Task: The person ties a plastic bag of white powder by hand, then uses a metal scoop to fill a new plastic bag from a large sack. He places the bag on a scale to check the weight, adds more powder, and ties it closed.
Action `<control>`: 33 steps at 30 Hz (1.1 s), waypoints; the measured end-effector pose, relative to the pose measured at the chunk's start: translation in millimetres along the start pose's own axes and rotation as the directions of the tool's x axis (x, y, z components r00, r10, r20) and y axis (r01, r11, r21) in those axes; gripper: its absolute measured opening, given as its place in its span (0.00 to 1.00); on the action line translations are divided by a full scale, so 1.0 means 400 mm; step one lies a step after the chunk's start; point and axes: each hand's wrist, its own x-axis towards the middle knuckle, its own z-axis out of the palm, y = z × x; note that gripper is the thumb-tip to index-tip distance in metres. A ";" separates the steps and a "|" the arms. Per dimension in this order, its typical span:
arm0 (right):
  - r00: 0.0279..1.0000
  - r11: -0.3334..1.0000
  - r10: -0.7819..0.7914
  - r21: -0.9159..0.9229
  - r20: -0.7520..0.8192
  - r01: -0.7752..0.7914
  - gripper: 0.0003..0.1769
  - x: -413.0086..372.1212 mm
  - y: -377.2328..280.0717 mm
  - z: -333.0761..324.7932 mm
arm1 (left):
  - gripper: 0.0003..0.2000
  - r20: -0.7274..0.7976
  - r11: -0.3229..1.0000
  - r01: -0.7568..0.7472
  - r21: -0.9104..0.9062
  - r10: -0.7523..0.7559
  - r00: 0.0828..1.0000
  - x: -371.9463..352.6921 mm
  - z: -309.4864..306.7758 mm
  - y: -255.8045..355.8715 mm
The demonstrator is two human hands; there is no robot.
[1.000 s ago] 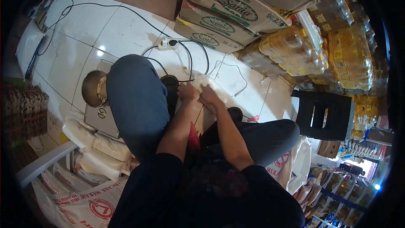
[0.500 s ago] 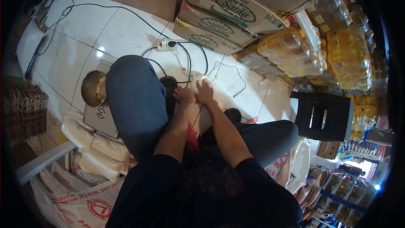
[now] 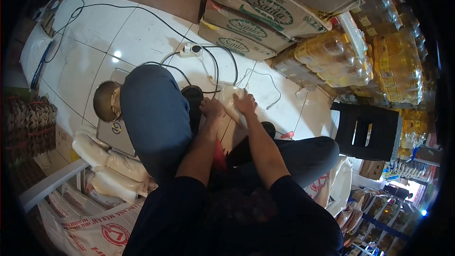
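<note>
A filled clear plastic bag [image 3: 229, 96] with pale contents, like the bags of sugar beside me, lies on the tiles between my feet. My right hand [image 3: 245, 104] grips its right side, fingers bent over the edge. My left hand [image 3: 212, 107] is closed just left of the bag, beside a dark shoe [image 3: 192, 96]; whatever its fingers hold is hidden. A metal pot [image 3: 107, 101] with some pale content inside stands on a scale [image 3: 113, 135] left of my knee.
Several filled bags [image 3: 124, 165] lie at lower left, near printed sacks [image 3: 102, 225]. A power strip [image 3: 191, 50] with cables lies ahead. Cartons [image 3: 246, 27], bottled oil packs [image 3: 332, 57] and a black stool [image 3: 365, 130] stand on the right. A red object [image 3: 287, 134] lies on the floor.
My right hand has gone from lying spread on the bag to gripping its right side. The bag now shows more fully. My left hand stays closed, and the view has shifted slightly.
</note>
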 end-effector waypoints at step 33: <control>0.868 0.404 -0.222 0.769 -0.444 0.496 0.31 -0.390 -0.124 -0.611 | 0.25 -0.340 -0.034 -0.476 -0.879 0.744 0.576 -0.280 -0.378 0.173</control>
